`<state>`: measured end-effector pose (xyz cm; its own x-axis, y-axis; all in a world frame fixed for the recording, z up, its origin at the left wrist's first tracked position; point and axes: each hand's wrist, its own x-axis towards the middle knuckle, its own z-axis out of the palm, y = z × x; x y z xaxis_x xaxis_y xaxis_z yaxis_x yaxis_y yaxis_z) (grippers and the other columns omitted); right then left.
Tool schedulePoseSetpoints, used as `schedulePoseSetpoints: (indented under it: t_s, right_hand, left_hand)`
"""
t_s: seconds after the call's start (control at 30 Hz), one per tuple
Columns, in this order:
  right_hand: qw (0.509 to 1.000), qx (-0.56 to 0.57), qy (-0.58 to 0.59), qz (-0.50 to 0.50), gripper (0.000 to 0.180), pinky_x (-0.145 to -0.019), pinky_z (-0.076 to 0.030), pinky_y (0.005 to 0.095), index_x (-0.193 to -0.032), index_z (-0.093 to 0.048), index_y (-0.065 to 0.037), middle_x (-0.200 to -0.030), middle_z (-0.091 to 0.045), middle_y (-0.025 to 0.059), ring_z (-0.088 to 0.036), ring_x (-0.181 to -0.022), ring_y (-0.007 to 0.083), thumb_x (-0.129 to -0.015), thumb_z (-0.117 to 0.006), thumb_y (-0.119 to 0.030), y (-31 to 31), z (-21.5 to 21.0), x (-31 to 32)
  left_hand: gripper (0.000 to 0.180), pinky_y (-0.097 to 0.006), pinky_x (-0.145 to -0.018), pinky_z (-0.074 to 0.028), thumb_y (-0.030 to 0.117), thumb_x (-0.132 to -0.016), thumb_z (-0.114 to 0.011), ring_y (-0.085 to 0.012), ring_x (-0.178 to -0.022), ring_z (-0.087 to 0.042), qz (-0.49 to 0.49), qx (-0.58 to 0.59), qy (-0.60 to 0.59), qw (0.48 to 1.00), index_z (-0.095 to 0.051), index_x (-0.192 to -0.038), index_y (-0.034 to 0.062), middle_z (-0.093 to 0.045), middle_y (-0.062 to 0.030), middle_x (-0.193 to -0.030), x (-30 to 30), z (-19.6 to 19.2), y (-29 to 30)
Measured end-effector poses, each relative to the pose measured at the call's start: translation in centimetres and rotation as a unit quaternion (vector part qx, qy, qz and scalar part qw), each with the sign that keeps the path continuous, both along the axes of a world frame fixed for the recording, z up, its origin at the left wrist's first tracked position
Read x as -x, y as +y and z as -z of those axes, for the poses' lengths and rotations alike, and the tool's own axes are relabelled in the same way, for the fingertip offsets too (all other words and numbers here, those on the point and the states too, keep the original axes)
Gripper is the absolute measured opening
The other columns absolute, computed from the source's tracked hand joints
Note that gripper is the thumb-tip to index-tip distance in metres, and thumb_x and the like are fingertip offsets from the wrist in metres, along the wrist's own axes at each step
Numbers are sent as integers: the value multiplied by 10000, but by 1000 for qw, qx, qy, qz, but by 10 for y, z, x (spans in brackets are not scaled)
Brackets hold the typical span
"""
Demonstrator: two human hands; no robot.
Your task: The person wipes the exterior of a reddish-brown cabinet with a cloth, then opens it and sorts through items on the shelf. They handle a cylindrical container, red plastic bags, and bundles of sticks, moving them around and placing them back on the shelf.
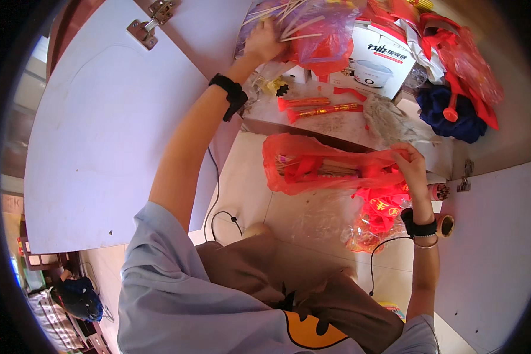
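Seen from the head, looking down into an open cabinet. Left hand (264,41) reaching up to the back of the shelf (336,125), fingers curled over a bundle of pale sticks (289,26) inside a purple plastic bag (327,32); grip itself half hidden by the plastic, so hard to tell how tightly closed. Right hand (410,168) lower down, pinched shut on the rim of a red plastic bag (318,168) hanging in front of the shelf edge, long sticks dimly visible through it. Behind, a white appliance box (383,59), two red tubes (324,109), a dark blue cloth (448,112). Cabinet door (112,130) swung open at left. Clear wrapping with red pieces (377,215) below the wrist, contents unclear.
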<state>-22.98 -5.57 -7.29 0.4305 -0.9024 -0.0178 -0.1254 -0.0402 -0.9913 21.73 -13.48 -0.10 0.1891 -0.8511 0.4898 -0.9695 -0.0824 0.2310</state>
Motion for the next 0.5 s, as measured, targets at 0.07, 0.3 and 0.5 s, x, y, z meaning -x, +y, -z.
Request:
schedulePoseSetpoints:
  t_s: [0.07,0.3,0.5]
  right_hand:
    - [999,31,10,10,139,-565,-398,156,-987,-600,-28,-827,-615,-16,-537,-706,22,-851,-581,-54,0,1,0]
    - [998,-35,26,48,135,-545,-449,197,-964,-605,10,-788,-636,29,-582,-648,72,-833,-588,-23,-4,-3,-7]
    - [998,-49,1,40,130,-581,-447,186,-953,-612,9,-798,-635,23,-576,-678,63,-829,-599,-28,-8,10,-11]
  left_hand:
    - [812,-470,-928,-410,321,-686,-712,-397,-1123,-472,2,0,3,1000,-303,-1348,90,-437,-223,-1268,-15,-4,-11]
    - [734,-477,-938,-400,319,-721,-666,-417,-1143,-447,37,40,-119,991,-336,-1339,102,-428,-230,-1294,-58,-17,-62]
    - [561,-358,-775,-484,272,-730,-600,-268,-836,-627,118,-85,62,987,-479,-1238,67,-638,-173,-967,-85,-17,-91]
